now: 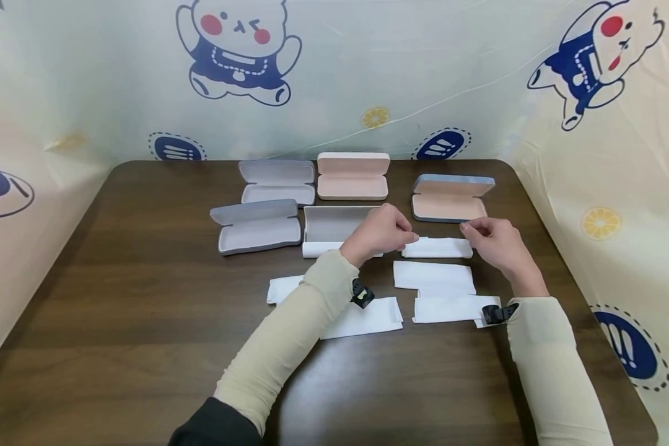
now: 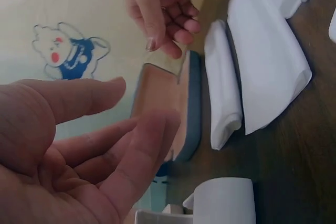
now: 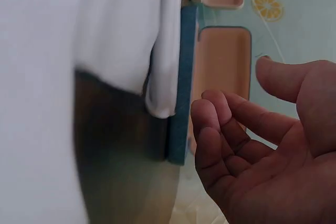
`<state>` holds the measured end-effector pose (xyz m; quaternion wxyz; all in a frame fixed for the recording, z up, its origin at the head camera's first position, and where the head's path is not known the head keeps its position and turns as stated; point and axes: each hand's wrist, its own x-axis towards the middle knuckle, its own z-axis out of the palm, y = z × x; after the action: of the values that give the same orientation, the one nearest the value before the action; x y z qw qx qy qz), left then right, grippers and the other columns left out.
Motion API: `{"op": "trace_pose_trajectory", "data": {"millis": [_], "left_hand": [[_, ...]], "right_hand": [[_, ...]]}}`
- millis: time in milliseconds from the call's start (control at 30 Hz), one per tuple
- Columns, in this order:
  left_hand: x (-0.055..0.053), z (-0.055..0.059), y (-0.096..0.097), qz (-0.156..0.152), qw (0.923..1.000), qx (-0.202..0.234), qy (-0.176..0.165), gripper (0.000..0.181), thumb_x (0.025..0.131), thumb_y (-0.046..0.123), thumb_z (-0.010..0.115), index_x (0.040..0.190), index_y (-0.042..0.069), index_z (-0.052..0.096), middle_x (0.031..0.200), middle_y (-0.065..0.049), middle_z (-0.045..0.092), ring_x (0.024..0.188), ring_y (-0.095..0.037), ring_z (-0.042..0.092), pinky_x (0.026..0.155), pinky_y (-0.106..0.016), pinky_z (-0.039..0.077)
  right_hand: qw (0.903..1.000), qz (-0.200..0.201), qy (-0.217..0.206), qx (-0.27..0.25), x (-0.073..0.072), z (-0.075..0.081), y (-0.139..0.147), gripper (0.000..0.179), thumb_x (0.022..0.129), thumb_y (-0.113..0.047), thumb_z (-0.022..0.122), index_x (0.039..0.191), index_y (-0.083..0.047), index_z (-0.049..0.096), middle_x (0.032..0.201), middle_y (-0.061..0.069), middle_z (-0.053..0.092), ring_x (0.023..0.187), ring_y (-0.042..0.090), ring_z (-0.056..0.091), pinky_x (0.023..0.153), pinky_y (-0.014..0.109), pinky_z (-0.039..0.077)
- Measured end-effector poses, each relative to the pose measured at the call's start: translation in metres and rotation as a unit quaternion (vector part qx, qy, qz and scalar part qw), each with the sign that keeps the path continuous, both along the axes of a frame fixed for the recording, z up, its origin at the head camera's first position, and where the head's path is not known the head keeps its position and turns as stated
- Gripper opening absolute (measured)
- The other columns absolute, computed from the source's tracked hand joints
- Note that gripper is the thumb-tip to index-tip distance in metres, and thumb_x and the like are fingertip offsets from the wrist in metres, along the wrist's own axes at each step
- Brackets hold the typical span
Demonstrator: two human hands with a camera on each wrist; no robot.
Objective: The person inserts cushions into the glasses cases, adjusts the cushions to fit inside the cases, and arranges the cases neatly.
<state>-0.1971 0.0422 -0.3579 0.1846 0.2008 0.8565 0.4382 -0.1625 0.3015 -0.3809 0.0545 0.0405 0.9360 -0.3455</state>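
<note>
A folded white cloth (image 1: 437,248) lies on the table just in front of a blue glasses case (image 1: 448,204) with a pink lining and its lid up. My left hand (image 1: 383,230) hovers at the cloth's left end; the left wrist view shows its thumb and fingers (image 2: 139,150) apart with nothing between them. Over the right end is my right hand (image 1: 496,244), its fingers (image 3: 210,145) loosely bent and the thumb away from them. Behind my left hand stands a white glasses case (image 1: 337,223) with a grey lining, partly covered by that hand.
Two grey glasses cases (image 1: 259,229) and a pink-lined white case (image 1: 352,176) stand with raised lids at the back. Nearer me lie more folded white cloths (image 1: 435,275), some overlapping. My left forearm crosses over one cloth (image 1: 368,319). A printed curtain (image 1: 334,74) hangs behind the table.
</note>
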Motion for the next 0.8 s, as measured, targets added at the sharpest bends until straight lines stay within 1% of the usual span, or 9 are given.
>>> {"op": "trace_pose_trajectory", "data": {"millis": [67,167,233,267,367,500,567,667,800], "left_hand": [[-0.002,-0.002,0.007,-0.001,0.9990,-0.034,0.028,0.030,0.093,0.019,0.074,0.069,0.002,0.074,0.054,0.003,0.057,0.051,-0.012,0.055,0.048,-0.023,0.037],[-0.005,-0.005,0.015,0.005,0.9945,-0.087,0.057,0.050,0.094,0.019,0.073,0.049,0.008,0.053,0.045,0.005,0.036,0.041,-0.007,0.033,0.044,-0.021,0.027],[-0.007,-0.007,0.020,0.004,0.9887,-0.129,0.076,0.058,0.093,0.019,0.072,0.047,0.011,0.039,0.047,0.004,0.024,0.042,-0.009,0.022,0.044,-0.021,0.022],[-0.008,-0.008,0.022,0.003,0.9853,-0.148,0.086,0.058,0.093,0.019,0.072,0.048,0.012,0.036,0.047,0.004,0.023,0.043,-0.009,0.021,0.045,-0.022,0.023],[-0.010,-0.011,0.027,0.000,0.9753,-0.191,0.111,0.049,0.091,0.016,0.074,0.054,0.012,0.042,0.050,0.003,0.028,0.047,-0.011,0.029,0.050,-0.024,0.030],[-0.013,-0.014,0.033,-0.010,0.9649,-0.226,0.134,0.023,0.088,0.007,0.073,0.070,0.010,0.059,0.057,0.001,0.044,0.055,-0.013,0.043,0.055,-0.026,0.041],[-0.013,-0.015,0.036,-0.013,0.9643,-0.230,0.130,0.015,0.088,0.003,0.070,0.075,0.009,0.064,0.059,0.000,0.048,0.054,-0.013,0.044,0.052,-0.026,0.042],[-0.015,-0.017,0.040,-0.011,0.9639,-0.237,0.121,0.014,0.089,0.000,0.067,0.079,0.009,0.068,0.059,0.000,0.051,0.051,-0.013,0.043,0.046,-0.024,0.042],[-0.017,-0.019,0.043,-0.001,0.9630,-0.249,0.104,0.007,0.090,0.005,0.071,0.085,0.008,0.069,0.065,-0.002,0.057,0.053,-0.013,0.051,0.049,-0.025,0.046]], "right_hand": [[0.9999,-0.007,-0.010,0.001,0.001,-0.002,0.003,0.049,0.103,-0.044,0.054,0.122,0.000,0.065,0.100,0.017,0.061,0.085,0.030,0.052,0.066,0.037,0.046],[0.9995,-0.014,-0.027,0.004,0.001,-0.006,0.008,0.042,0.103,-0.037,0.058,0.122,-0.001,0.064,0.101,0.018,0.060,0.086,0.031,0.052,0.068,0.038,0.046],[0.9991,-0.014,-0.038,0.009,0.001,-0.008,0.011,0.039,0.102,-0.033,0.060,0.124,-0.001,0.064,0.101,0.018,0.060,0.087,0.032,0.051,0.069,0.038,0.046],[0.9988,-0.013,-0.045,0.013,0.000,-0.009,0.012,0.038,0.102,-0.031,0.061,0.124,-0.001,0.063,0.102,0.018,0.060,0.088,0.032,0.051,0.070,0.039,0.046],[0.9978,-0.006,-0.064,0.017,-0.001,-0.011,0.013,0.038,0.101,-0.029,0.062,0.126,-0.001,0.062,0.103,0.018,0.059,0.091,0.033,0.050,0.073,0.040,0.044],[0.9968,0.005,-0.079,0.015,-0.004,-0.014,0.014,0.037,0.101,-0.028,0.062,0.125,0.000,0.062,0.104,0.019,0.060,0.092,0.033,0.050,0.075,0.041,0.043],[0.9964,0.006,-0.083,0.014,-0.005,-0.015,0.014,0.036,0.101,-0.029,0.063,0.123,-0.001,0.063,0.104,0.019,0.061,0.091,0.034,0.050,0.075,0.042,0.043],[0.9958,-0.005,-0.090,0.015,-0.006,-0.016,0.015,0.034,0.100,-0.029,0.065,0.119,-0.001,0.063,0.103,0.018,0.059,0.091,0.034,0.050,0.074,0.042,0.043],[0.9950,-0.021,-0.097,0.017,-0.006,-0.018,0.016,0.033,0.098,-0.029,0.068,0.116,-0.002,0.064,0.103,0.018,0.058,0.093,0.034,0.049,0.075,0.042,0.042]]}}
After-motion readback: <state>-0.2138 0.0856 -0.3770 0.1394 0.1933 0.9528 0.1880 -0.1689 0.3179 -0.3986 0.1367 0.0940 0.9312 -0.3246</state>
